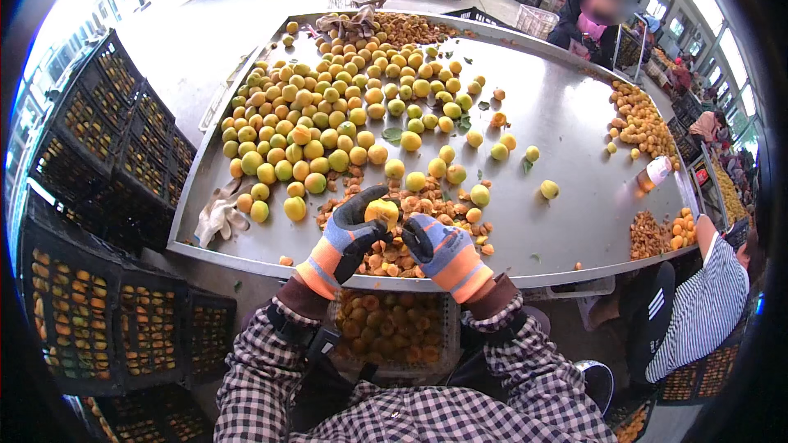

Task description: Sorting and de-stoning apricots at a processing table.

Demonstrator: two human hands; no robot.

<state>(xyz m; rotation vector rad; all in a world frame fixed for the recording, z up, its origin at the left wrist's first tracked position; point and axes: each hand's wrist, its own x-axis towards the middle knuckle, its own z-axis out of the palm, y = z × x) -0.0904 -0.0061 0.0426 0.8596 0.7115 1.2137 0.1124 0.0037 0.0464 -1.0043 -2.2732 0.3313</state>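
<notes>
Gloved in orange, blue-grey and black, my left hand (349,239) grips a yellow apricot (381,214), whose cut or torn flesh faces up. Close by on the right is my right hand (444,252), in a matching glove, with its fingers curled; whether they hold anything is hidden. Both hands are over a heap of brown apricot stones (394,258) at the near edge of the metal table (542,227). Beyond them lies a broad spread of whole yellow-green apricots (308,111). Below the table edge, a crate (452,335) holds apricot pieces.
Black crates of apricots (92,129) are stacked at my left. A white glove (218,212) lies on the table's left corner. At right are a bottle (654,173), an apricot pile (643,120) and a person in a striped top (702,307). Another person (585,21) sits across the table.
</notes>
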